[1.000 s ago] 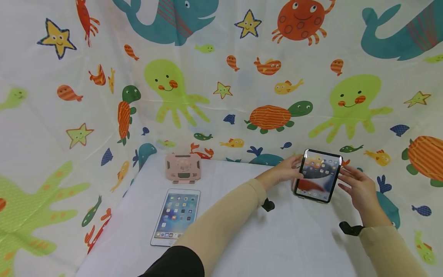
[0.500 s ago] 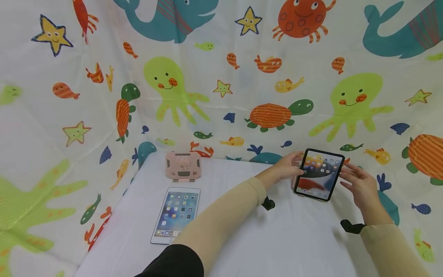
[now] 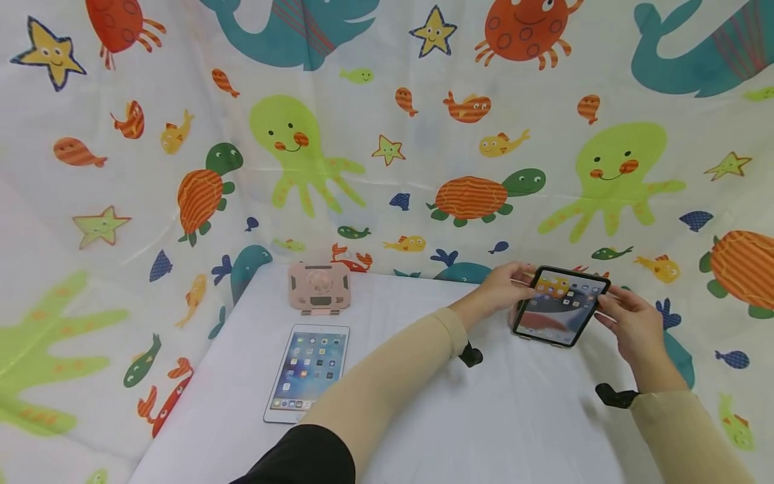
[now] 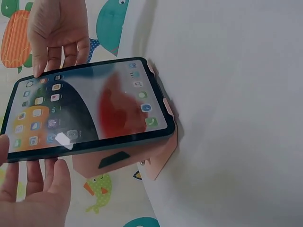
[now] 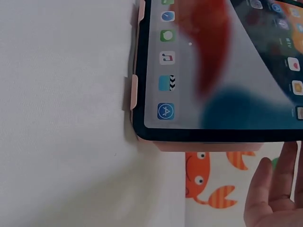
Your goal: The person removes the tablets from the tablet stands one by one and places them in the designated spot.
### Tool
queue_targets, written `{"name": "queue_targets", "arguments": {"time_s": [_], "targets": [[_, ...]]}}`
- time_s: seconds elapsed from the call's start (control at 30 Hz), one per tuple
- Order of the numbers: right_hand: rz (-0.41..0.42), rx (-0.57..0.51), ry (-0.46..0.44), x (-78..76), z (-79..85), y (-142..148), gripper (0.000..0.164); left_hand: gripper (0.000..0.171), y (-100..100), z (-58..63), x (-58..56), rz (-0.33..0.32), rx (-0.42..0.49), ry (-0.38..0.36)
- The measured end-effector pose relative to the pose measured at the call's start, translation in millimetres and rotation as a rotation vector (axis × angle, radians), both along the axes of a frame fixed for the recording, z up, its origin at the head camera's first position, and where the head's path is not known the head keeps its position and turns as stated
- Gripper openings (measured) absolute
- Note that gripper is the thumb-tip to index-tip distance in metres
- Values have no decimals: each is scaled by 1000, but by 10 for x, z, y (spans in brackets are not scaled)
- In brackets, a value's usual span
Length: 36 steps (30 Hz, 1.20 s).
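Observation:
A dark-rimmed tablet (image 3: 561, 306) with a lit home screen leans on a pink stand (image 4: 113, 158). Small pink hooks at the stand's front hold its lower edge, while the upper part stands off the stand's back. My left hand (image 3: 504, 289) grips the upper left edge, with fingers under the tablet in the left wrist view. On the opposite side, my right hand (image 3: 639, 326) pinches the upper right edge, thumb at the rim and fingers behind. Only part of the right hand's fingers shows in the right wrist view.
A white tablet (image 3: 311, 363) lies flat at the left, its lower right corner partly covered by my left sleeve (image 3: 387, 383). Behind it stands another pink stand (image 3: 319, 288). A sea-animal printed curtain (image 3: 363, 148) borders the white table (image 3: 459, 430) at the back and sides.
The dark-rimmed tablet's upper edge has tipped forward, away from the stand's back. My right hand has come from beside the edge to pinch it. The head view has shifted slightly.

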State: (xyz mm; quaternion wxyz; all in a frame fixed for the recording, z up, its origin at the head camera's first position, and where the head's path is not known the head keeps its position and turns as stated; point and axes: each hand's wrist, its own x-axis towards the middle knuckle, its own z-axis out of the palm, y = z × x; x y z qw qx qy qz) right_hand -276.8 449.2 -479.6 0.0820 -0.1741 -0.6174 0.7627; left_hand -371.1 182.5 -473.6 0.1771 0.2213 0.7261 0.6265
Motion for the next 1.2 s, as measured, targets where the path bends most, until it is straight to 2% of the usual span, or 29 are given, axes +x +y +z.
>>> {"name": "queue_targets", "arguments": {"time_s": [0.17, 0.33, 0.67, 0.97, 1.2], "targets": [[16, -66, 28, 76, 31, -22, 17, 27, 26, -15, 43, 48, -3, 14], [46, -121, 68, 134, 50, -23, 16, 14, 50, 22, 135, 116, -23, 8], [79, -89, 86, 174, 54, 22, 16, 9, 107, 70, 270, 244, -30, -18], [67, -104, 118, 261, 73, -26, 17, 8, 58, 19, 308, 225, 47, -51], [35, -107, 129, 342, 122, -91, 17, 8, -5, 44, 361, 192, 91, -54]]}}
